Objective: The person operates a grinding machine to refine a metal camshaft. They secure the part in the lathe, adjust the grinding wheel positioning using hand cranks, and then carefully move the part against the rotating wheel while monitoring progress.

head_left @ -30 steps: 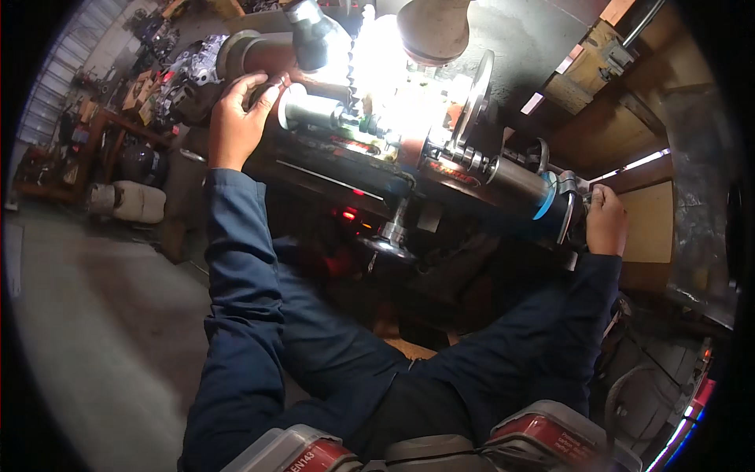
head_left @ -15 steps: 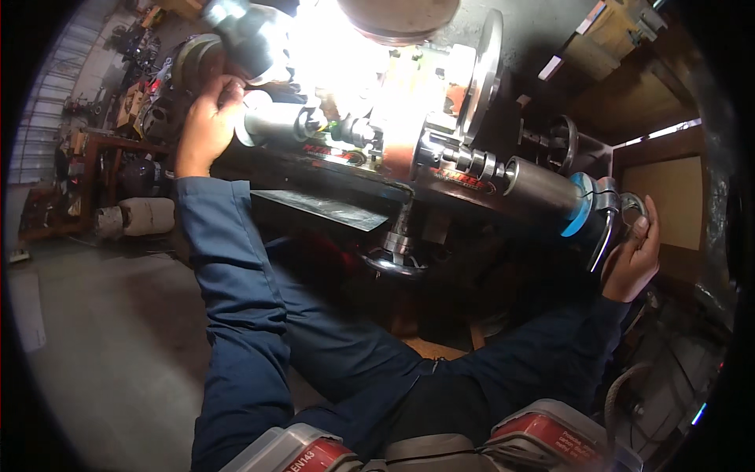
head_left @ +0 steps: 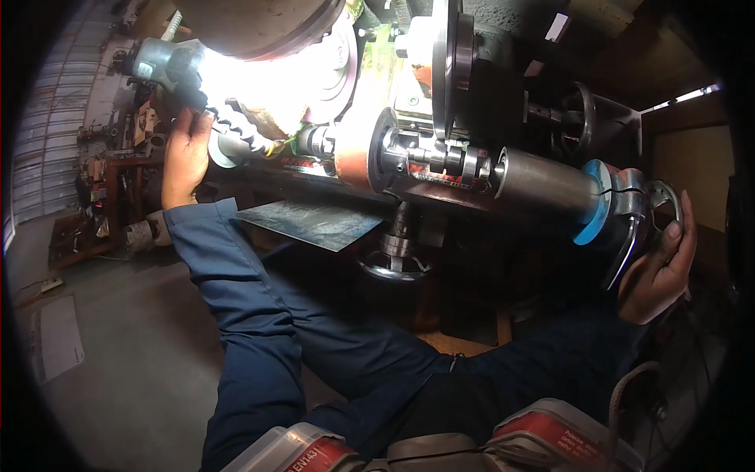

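My left hand [head_left: 187, 156] is at the left end of a machine, fingers closed against the end of a pale metal cylinder [head_left: 227, 148]; what they grip is hidden. My right hand [head_left: 662, 266] curls around a small metal handwheel [head_left: 667, 201] at the right end. Beside it are a bent clamp lever [head_left: 623, 256], a blue ring [head_left: 595, 202] and a grey metal cylinder [head_left: 546, 186]. A shiny lobed shaft [head_left: 448, 160] lies lengthwise between the two ends, passing through a round reddish collar [head_left: 366, 152].
A large thin wheel [head_left: 448, 71] stands upright behind the shaft. A work lamp [head_left: 167, 64] glares over the left side, beneath a big round housing [head_left: 271, 27]. A sheet-metal plate [head_left: 311, 222] and another handwheel [head_left: 395, 267] jut out from the machine's front.
The view has shifted, so the machine looks closer and the lamp and wheel lie farther left in it. Both hands remain at the machine's two ends.
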`<state>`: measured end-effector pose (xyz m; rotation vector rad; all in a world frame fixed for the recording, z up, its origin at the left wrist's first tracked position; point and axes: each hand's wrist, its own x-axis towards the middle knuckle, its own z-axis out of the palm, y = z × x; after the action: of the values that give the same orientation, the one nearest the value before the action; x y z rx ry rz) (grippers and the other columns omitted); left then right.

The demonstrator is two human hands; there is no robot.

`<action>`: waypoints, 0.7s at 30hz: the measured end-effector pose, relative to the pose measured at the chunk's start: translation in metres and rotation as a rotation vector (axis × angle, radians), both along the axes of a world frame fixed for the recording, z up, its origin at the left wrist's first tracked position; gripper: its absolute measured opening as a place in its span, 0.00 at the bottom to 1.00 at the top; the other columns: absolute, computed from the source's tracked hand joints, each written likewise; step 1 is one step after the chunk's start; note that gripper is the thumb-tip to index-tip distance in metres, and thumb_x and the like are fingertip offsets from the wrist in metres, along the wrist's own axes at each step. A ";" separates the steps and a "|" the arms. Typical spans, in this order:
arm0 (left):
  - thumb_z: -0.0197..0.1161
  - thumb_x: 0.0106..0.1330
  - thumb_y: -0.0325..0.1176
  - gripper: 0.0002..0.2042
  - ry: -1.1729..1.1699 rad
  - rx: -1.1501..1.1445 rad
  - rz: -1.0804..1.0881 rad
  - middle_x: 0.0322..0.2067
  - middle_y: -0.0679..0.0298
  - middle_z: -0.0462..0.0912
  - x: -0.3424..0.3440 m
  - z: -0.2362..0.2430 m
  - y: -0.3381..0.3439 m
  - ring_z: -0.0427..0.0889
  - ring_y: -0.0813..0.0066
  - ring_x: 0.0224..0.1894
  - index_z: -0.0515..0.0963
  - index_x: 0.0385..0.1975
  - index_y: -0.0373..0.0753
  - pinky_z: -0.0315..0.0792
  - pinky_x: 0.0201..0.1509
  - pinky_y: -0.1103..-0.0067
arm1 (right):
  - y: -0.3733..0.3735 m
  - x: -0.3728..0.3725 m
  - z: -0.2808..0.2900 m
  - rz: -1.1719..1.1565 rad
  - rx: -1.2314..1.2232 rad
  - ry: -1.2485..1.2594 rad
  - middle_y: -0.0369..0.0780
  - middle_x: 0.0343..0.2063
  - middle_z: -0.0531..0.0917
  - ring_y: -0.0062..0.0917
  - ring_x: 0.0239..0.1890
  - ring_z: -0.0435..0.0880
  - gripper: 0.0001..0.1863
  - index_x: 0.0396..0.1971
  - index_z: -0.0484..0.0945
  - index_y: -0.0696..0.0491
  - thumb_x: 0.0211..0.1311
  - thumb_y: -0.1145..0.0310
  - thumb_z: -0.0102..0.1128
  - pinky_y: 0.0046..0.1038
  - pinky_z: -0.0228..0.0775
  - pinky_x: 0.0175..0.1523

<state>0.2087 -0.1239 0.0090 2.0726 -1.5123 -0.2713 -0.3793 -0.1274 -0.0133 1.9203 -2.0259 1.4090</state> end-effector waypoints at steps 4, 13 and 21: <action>0.57 0.72 0.40 0.15 -0.089 0.003 -0.047 0.42 0.54 0.81 -0.010 0.007 0.002 0.76 0.66 0.43 0.74 0.48 0.35 0.69 0.52 0.73 | -0.005 -0.007 0.009 0.013 0.116 -0.020 0.45 0.49 0.83 0.27 0.48 0.83 0.19 0.55 0.77 0.58 0.76 0.64 0.44 0.25 0.74 0.52; 0.57 0.71 0.36 0.13 -0.131 -0.003 -0.093 0.42 0.54 0.80 -0.015 0.010 -0.004 0.76 0.64 0.43 0.73 0.49 0.35 0.69 0.52 0.73 | -0.026 -0.019 0.036 -0.029 0.481 0.121 0.46 0.51 0.82 0.32 0.57 0.79 0.21 0.54 0.78 0.56 0.75 0.57 0.45 0.30 0.66 0.62; 0.57 0.70 0.33 0.13 -0.104 -0.030 -0.115 0.41 0.55 0.80 -0.008 0.003 -0.003 0.77 0.63 0.42 0.73 0.51 0.36 0.70 0.51 0.72 | -0.044 -0.023 0.043 -0.011 0.691 0.150 0.46 0.50 0.81 0.32 0.56 0.78 0.23 0.56 0.75 0.57 0.75 0.55 0.44 0.29 0.66 0.61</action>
<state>0.2007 -0.1272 0.0118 2.0070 -1.6908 -0.1847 -0.4022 -0.1710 0.0300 2.1196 -2.6587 0.5523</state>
